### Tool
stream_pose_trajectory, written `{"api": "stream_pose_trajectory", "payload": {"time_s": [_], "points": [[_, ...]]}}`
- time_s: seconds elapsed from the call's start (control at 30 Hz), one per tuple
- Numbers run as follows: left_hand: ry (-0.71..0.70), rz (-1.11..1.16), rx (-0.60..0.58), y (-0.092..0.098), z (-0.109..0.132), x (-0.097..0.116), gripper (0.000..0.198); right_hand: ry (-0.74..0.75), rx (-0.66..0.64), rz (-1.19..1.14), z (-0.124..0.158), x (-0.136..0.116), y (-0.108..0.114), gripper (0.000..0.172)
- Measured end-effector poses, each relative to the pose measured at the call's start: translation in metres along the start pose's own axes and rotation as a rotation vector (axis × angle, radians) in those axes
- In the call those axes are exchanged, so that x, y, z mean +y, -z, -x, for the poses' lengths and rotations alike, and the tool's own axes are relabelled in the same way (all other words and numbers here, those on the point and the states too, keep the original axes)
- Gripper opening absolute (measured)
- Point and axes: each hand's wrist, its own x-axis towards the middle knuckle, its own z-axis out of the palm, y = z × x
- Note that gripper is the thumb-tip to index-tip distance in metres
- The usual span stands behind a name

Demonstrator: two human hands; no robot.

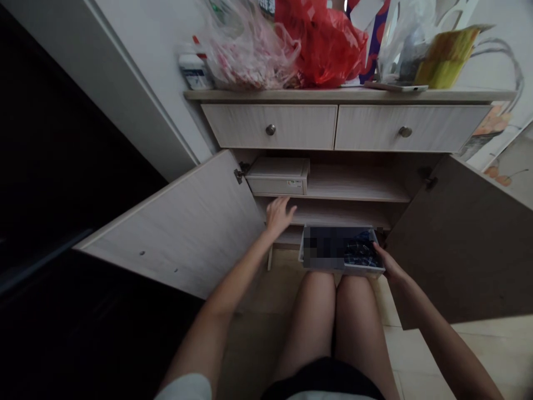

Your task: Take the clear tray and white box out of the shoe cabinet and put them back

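Note:
A pale, translucent plastic box (pixel 363 271) rests at my knees, in front of the open cabinet (pixel 353 189). Dark blue plaid cloth (pixel 361 253) lies in its right part; the left part is blurred out. My right hand (pixel 383 260) grips the box's right end, thumb over the rim. Beside the lower shelf my left hand (pixel 281 215) reaches forward with fingers apart, holding nothing. Just above it, a white drawer-style storage box (pixel 271 185) with a small label sits at the left of the upper shelf.
Both cabinet doors, left (pixel 179 228) and right (pixel 462 244), stand swung out on either side. Two closed drawers (pixel 270 116) run above. On top are a pink-white plastic bag (pixel 250 55), a red bag (pixel 320 44), a white bottle (pixel 195 71) and a yellow packet (pixel 447 58).

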Motion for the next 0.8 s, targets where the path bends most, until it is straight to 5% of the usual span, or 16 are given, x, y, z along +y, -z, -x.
{"api": "stream_pose_trajectory", "payload": {"time_s": [0.17, 0.3, 0.5, 0.8], "points": [[-0.297, -0.309, -0.063, 0.023, -0.106, 0.01, 0.05, 0.022, -0.002, -0.05, -0.003, 0.003, 0.0, 0.045], [-0.312, -0.415, -0.122, 0.018, -0.143, 0.009, 0.041, 0.07, 0.006, -0.044, -0.007, 0.006, 0.004, 0.049], [-0.346, -0.492, -0.163, -0.004, -0.151, 0.016, 0.033, 0.045, -0.018, -0.035, -0.01, 0.007, 0.009, 0.049], [-0.486, -0.35, -0.183, -0.048, -0.116, 0.064, 0.047, 0.058, -0.036, -0.071, -0.013, 0.009, 0.007, 0.047]]}}
